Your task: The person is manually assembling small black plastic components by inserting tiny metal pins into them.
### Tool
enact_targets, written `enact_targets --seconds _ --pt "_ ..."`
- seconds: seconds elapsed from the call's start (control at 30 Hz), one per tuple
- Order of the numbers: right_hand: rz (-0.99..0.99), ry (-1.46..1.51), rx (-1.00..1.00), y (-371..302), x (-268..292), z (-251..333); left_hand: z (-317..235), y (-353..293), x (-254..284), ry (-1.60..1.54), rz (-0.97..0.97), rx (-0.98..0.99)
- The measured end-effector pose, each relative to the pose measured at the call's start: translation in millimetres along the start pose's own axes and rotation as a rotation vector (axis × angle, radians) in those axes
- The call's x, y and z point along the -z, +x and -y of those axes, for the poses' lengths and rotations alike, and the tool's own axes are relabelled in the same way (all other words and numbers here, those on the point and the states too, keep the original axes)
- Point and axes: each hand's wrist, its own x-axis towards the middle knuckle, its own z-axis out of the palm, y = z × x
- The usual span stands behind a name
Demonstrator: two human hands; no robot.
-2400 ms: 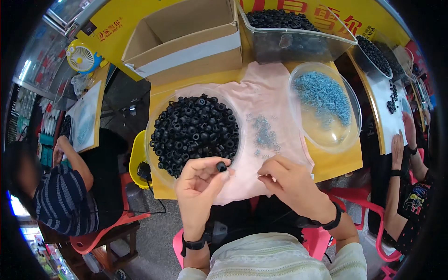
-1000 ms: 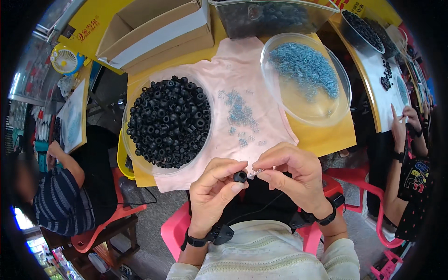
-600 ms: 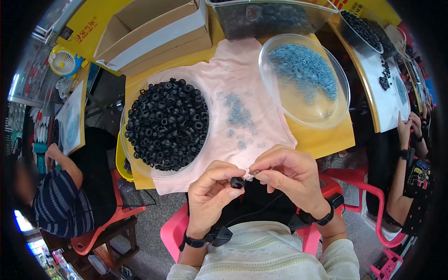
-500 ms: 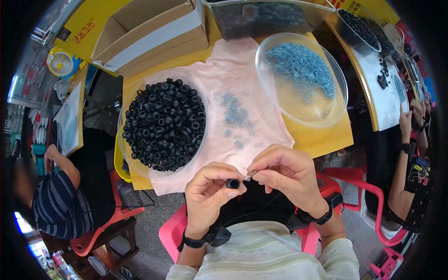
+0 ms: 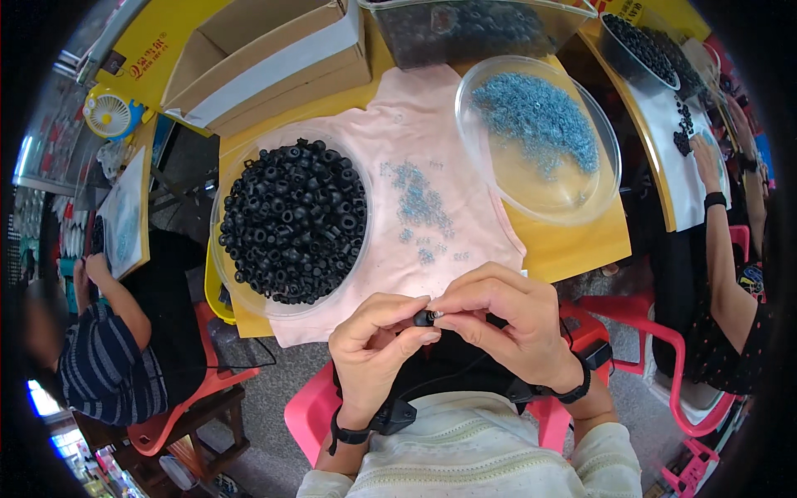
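Note:
My left hand point(image 5: 375, 344) pinches a small black hollow plastic part point(image 5: 422, 319) between thumb and fingertips. Against the part's right end, the fingertips of my right hand point(image 5: 513, 322) press a tiny shiny silvery piece point(image 5: 437, 314), mostly hidden by the fingers. The two hands meet just in front of a pink cloth point(image 5: 349, 124). On that cloth lies a loose scatter of small bluish spring-like pieces point(image 5: 419, 203). A round clear tub point(image 5: 362, 266) heaped with similar black parts point(image 5: 295, 220) stands to the left of them.
A clear round tray point(image 5: 573, 217) with many more bluish pieces point(image 5: 540, 116) sits at the right. Behind are an open cardboard box point(image 5: 274, 75) and a clear bin point(image 5: 465, 33) of black parts. Other people work at tables on both sides; a small fan point(image 5: 108, 114) stands far left.
My hands have come together, bringing the silvery piece up to the black part, which has turned its opening toward the right hand. At right, a co-worker's hand reaches farther over their table.

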Motion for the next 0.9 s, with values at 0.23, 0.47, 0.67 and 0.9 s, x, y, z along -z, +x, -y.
enact_targets --seconds 0.23,0.47,0.67,0.9 --pt "0.021 0.077 -0.059 3 -3 1 -11 -3 -2 -0.167 0.015 0.122" --pt "0.02 -0.205 0.181 9 -12 -2 -1 -5 7 -0.379 -0.033 0.222" --pt "0.104 -0.577 0.301 7 -12 7 2 -6 12 -0.494 -0.074 0.284" --pt "0.028 -0.334 0.182 11 -19 6 0 -4 19 -0.479 -0.048 0.265"
